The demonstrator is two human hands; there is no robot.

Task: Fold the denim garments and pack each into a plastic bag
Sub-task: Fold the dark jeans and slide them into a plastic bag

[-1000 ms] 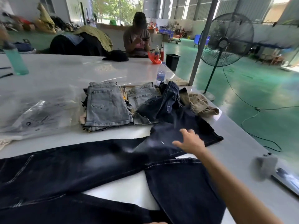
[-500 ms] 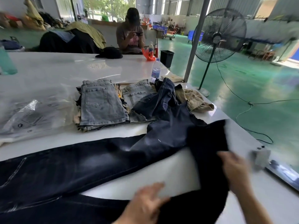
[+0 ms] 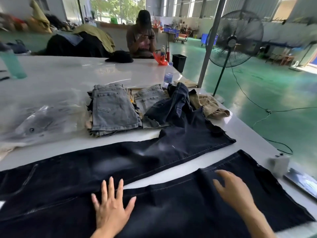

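Note:
Dark denim jeans (image 3: 171,210) lie spread across the near part of the white table (image 3: 68,73). One leg (image 3: 120,160) runs from the left to the right, and the other lies flat under my hands. My left hand (image 3: 111,206) presses flat on the denim with its fingers spread. My right hand (image 3: 235,189) rests on the cloth further right, fingers relaxed. A pile of light blue denim shorts (image 3: 113,110) and a heap of dark denim (image 3: 173,107) sit in the middle. Clear plastic bags (image 3: 39,121) lie at the left.
A water bottle (image 3: 168,77) stands behind the piles and a teal bottle (image 3: 12,65) at the far left. Khaki cloth (image 3: 211,105) lies near the table's right edge. A standing fan (image 3: 235,38) and cables occupy the green floor. A seated person (image 3: 141,36) is at the far side.
The right hand had lifted the near leg's end; it now lies flat on the table. Both hands have come down on top of the denim.

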